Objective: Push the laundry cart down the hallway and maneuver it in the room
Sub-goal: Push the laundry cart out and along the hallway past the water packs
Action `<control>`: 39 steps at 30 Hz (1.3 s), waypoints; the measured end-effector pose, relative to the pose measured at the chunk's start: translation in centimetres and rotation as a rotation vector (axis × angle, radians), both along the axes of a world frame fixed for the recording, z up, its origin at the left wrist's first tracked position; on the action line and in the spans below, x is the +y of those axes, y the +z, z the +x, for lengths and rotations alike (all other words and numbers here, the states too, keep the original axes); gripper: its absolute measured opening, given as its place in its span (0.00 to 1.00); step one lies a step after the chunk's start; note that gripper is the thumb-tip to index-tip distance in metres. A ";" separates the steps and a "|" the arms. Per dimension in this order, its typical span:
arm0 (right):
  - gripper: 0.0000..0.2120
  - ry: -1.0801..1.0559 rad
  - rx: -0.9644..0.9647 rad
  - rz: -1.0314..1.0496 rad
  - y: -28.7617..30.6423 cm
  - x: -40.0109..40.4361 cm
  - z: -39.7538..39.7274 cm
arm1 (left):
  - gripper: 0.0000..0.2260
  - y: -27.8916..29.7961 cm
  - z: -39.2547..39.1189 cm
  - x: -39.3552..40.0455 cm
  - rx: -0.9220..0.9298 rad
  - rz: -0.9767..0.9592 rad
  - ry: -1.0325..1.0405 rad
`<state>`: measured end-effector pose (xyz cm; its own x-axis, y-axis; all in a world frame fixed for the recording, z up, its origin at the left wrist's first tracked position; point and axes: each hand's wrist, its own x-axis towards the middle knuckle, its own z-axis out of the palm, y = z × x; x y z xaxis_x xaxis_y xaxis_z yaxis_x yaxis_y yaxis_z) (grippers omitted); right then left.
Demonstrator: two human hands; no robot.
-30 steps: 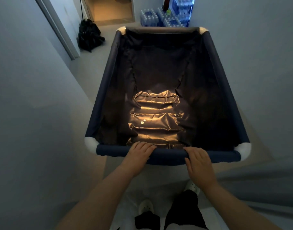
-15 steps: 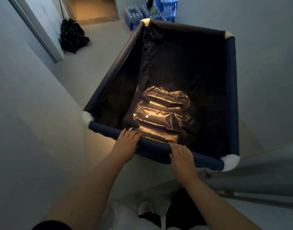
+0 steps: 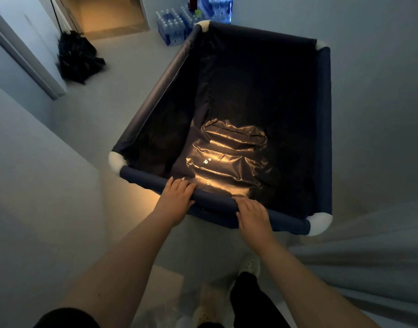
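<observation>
Hallway view from head camera, dim light, looking down over both forearms.

Laundry cart [image 3: 324,129]: navy fabric bin on a padded tube frame with white corner caps, standing on the pale floor [image 3: 122,95] directly ahead of the person. It sits skewed in the corridor: far end swung toward the right wall [image 3: 378,91], with the far right corner cap close against or touching that wall; contact cannot be confirmed. Near left corner sits out in the open floor. Interior dark; a shiny crumpled liner [image 3: 227,157] on the bottom catches a warm patch of light.

Left hand [image 3: 176,197]: palm down on the near rail, fingers curled over the top of the tube toward the inside. Grip closed on the rail, left of its middle.

Right hand [image 3: 254,215]: same posture, fingers wrapped over the near rail further right, short of the near right corner cap. Grip closed on the rail. The two hands are near each other but apart.

Surroundings: black bag [image 3: 78,55], bunched, on the floor at upper left, beside a door frame [image 3: 25,58]. Packs of water bottles [image 3: 174,27] stacked on the floor just beyond the cart's far left corner. Lit doorway [image 3: 110,15] with warm light at the hallway's end. Light shoes [image 3: 249,265] and dark trousers visible below the forearms.
</observation>
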<state>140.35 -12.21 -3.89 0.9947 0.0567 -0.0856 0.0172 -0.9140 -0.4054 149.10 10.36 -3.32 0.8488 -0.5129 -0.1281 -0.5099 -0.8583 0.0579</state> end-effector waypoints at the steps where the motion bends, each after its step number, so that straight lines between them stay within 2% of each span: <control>1: 0.20 0.005 0.001 -0.003 0.0 -0.4 0.8 | 0.21 0.0 0.8 -0.4 0.004 0.005 -0.002; 12: 0.20 0.074 -0.008 0.022 -0.3 -7.5 12.1 | 0.21 0.7 10.4 -7.1 0.034 0.062 0.089; 21: 0.20 0.170 -0.024 -0.008 0.4 -13.4 22.6 | 0.22 0.9 18.8 -12.4 0.060 0.026 0.158; 32: 0.20 0.243 -0.086 -0.080 -0.1 -19.4 37.5 | 0.21 0.4 30.8 -17.3 0.028 0.027 0.164; 39: 0.19 0.284 -0.075 -0.087 0.5 -21.7 45.1 | 0.20 0.5 36.5 -19.9 0.014 0.038 0.239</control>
<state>185.41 -33.86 -3.43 0.9439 0.3289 -0.0292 0.3038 -0.8997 -0.3134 185.57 -9.53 -2.86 0.9434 -0.2926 -0.1561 -0.2918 -0.9560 0.0286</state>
